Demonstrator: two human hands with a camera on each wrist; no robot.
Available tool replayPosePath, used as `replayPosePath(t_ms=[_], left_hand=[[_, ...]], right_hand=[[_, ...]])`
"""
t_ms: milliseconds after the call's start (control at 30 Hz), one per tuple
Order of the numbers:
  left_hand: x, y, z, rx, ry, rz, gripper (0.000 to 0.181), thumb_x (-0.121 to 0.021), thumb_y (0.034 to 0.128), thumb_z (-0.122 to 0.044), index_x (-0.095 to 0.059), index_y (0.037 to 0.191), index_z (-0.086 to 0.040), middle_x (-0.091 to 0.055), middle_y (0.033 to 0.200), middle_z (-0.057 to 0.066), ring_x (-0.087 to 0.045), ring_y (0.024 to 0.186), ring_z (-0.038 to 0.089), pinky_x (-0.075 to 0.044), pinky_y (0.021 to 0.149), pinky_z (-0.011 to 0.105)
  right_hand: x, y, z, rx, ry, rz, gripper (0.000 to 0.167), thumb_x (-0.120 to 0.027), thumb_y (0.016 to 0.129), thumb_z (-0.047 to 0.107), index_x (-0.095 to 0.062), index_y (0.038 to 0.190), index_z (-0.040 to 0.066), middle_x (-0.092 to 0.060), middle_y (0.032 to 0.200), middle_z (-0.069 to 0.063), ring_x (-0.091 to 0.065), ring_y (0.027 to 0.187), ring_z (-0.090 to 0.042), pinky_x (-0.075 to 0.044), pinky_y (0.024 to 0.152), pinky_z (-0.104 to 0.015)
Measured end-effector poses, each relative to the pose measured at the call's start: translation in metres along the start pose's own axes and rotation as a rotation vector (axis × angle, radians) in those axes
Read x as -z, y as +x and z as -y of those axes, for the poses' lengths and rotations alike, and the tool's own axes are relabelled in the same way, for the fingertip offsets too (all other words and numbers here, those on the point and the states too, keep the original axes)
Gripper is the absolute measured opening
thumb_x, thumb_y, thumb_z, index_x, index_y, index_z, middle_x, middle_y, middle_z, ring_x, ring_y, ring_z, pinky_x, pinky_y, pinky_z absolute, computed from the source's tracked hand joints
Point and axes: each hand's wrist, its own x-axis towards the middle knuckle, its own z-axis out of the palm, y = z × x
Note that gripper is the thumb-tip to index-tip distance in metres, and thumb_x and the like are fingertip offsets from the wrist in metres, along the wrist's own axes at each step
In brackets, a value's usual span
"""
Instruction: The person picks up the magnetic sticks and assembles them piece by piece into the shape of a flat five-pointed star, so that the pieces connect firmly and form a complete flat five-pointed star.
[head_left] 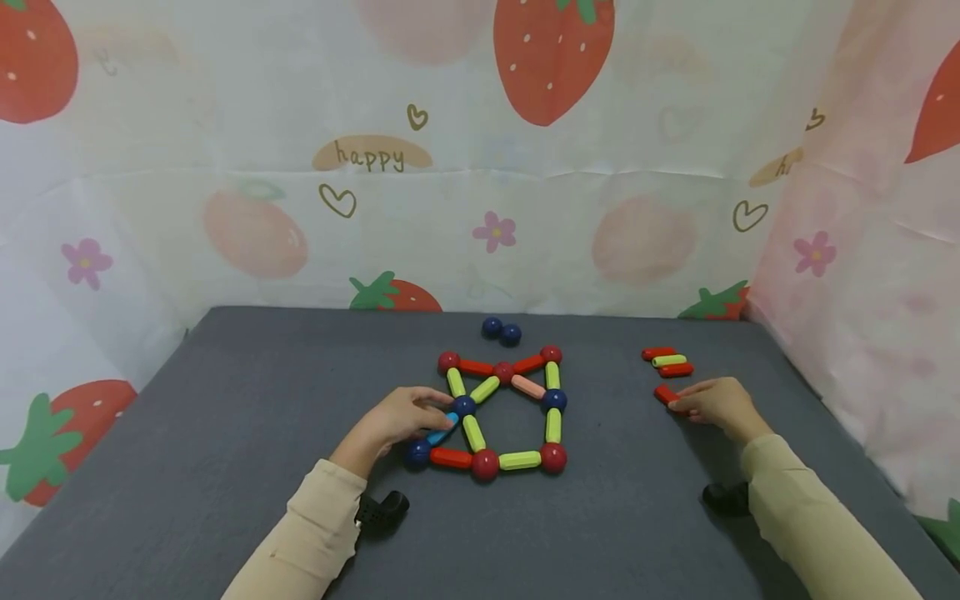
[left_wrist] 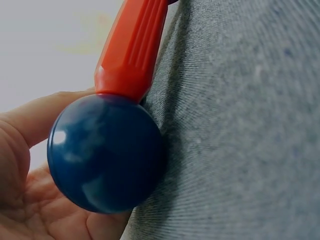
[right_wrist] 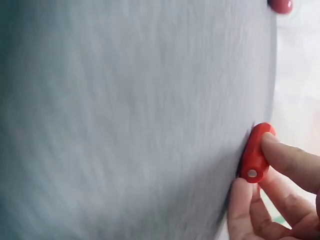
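A flat frame of magnetic rods and balls lies on the table. My left hand (head_left: 408,414) reaches in from its left side and pinches the light blue magnetic rod (head_left: 442,432) beside the dark blue ball (head_left: 465,406); the exact contact is partly hidden. In the left wrist view, the corner's blue ball (left_wrist: 107,152) and red rod (left_wrist: 131,50) stand in front of that hand. My right hand (head_left: 720,406) holds a loose red magnetic rod (right_wrist: 257,152) between thumb and fingers, low over the table at the right.
Beyond the right hand lie two red rods (head_left: 677,370) and a yellow-green rod (head_left: 669,361). Two dark blue balls (head_left: 511,335) sit behind the frame, near the back edge of the grey table (head_left: 225,400). Printed cloth (head_left: 480,183) hangs behind the table.
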Motion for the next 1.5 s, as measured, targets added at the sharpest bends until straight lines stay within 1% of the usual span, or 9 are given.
replayPosePath(t_ms=[233, 333, 467, 633, 767, 933, 1200, 1367, 1500], left_hand=[[0.0, -0.003, 0.002, 0.0, 0.001, -0.016, 0.047, -0.073, 0.0897, -0.017, -0.061, 0.133, -0.004, -0.068, 0.124, 0.018, -0.067, 0.102, 0.021, -0.054, 0.097, 0.044], [0.001, -0.004, 0.002, -0.007, -0.001, -0.013, 0.047, -0.072, 0.09, -0.017, -0.06, 0.134, -0.004, -0.068, 0.125, 0.019, -0.067, 0.104, 0.022, -0.053, 0.099, 0.045], [0.001, -0.005, 0.0, -0.019, -0.006, -0.007, 0.047, -0.072, 0.0903, -0.018, -0.06, 0.134, -0.004, -0.067, 0.125, 0.019, -0.067, 0.105, 0.023, -0.053, 0.1, 0.046], [0.0, -0.003, 0.001, -0.02, -0.011, -0.008, 0.046, -0.071, 0.0904, -0.017, -0.061, 0.134, -0.004, -0.068, 0.124, 0.019, -0.067, 0.104, 0.022, -0.053, 0.101, 0.046], [-0.001, -0.001, 0.001, -0.006, -0.017, -0.018, 0.045, -0.072, 0.0899, -0.017, -0.062, 0.132, -0.006, -0.069, 0.123, 0.017, -0.067, 0.103, 0.021, -0.052, 0.101, 0.045], [0.0, 0.001, 0.002, -0.011, -0.014, -0.018, 0.045, -0.072, 0.0903, -0.017, -0.062, 0.133, -0.005, -0.069, 0.123, 0.017, -0.067, 0.102, 0.021, -0.053, 0.101, 0.045], [-0.002, 0.002, 0.003, -0.002, -0.029, -0.029, 0.044, -0.072, 0.0896, -0.017, -0.063, 0.132, -0.006, -0.069, 0.123, 0.016, -0.067, 0.104, 0.021, -0.052, 0.102, 0.045], [-0.002, 0.001, 0.003, -0.006, -0.026, -0.028, 0.045, -0.072, 0.0897, -0.017, -0.062, 0.132, -0.006, -0.069, 0.124, 0.017, -0.066, 0.105, 0.022, -0.052, 0.102, 0.046], [-0.002, 0.001, 0.004, -0.005, -0.019, -0.023, 0.046, -0.073, 0.0895, -0.017, -0.062, 0.133, -0.005, -0.068, 0.124, 0.018, -0.066, 0.104, 0.022, -0.052, 0.101, 0.046]], right_hand=[[-0.035, -0.034, 0.022, 0.091, 0.014, 0.051, 0.044, -0.075, 0.089, 0.025, -0.068, 0.118, -0.007, -0.066, 0.122, -0.025, -0.068, 0.079, -0.009, -0.059, 0.078, -0.031], [-0.052, -0.049, 0.032, 0.113, 0.021, 0.079, 0.044, -0.077, 0.088, 0.028, -0.07, 0.116, -0.004, -0.072, 0.11, -0.017, -0.069, 0.079, -0.011, -0.059, 0.08, -0.034], [-0.072, -0.065, 0.043, 0.108, 0.047, 0.109, 0.039, -0.079, 0.086, 0.026, -0.072, 0.112, -0.002, -0.074, 0.095, -0.006, -0.068, 0.076, -0.012, -0.059, 0.078, -0.033], [-0.092, -0.082, 0.057, 0.098, 0.086, 0.173, 0.03, -0.079, 0.084, 0.016, -0.073, 0.106, -0.003, -0.075, 0.091, -0.007, -0.071, 0.075, -0.015, -0.061, 0.075, -0.034], [-0.104, -0.094, 0.065, 0.103, 0.125, 0.25, 0.028, -0.081, 0.082, 0.012, -0.074, 0.103, -0.004, -0.076, 0.088, -0.009, -0.072, 0.075, -0.017, -0.062, 0.073, -0.035], [-0.116, -0.101, 0.071, 0.127, 0.148, 0.338, 0.031, -0.083, 0.081, 0.015, -0.074, 0.103, -0.005, -0.077, 0.088, -0.011, -0.073, 0.072, -0.015, -0.062, 0.071, -0.035], [-0.138, -0.106, 0.077, 0.127, 0.18, 0.458, 0.027, -0.081, 0.083, 0.015, -0.076, 0.103, -0.003, -0.076, 0.085, -0.005, -0.071, 0.068, -0.009, -0.062, 0.07, -0.03], [-0.15, -0.107, 0.08, 0.125, 0.2, 0.486, 0.025, -0.081, 0.083, 0.015, -0.077, 0.101, -0.002, -0.076, 0.082, -0.002, -0.07, 0.067, -0.007, -0.061, 0.068, -0.027], [-0.158, -0.107, 0.081, 0.12, 0.204, 0.495, 0.023, -0.081, 0.082, 0.015, -0.077, 0.099, -0.002, -0.076, 0.081, -0.004, -0.07, 0.065, -0.007, -0.061, 0.067, -0.027]])
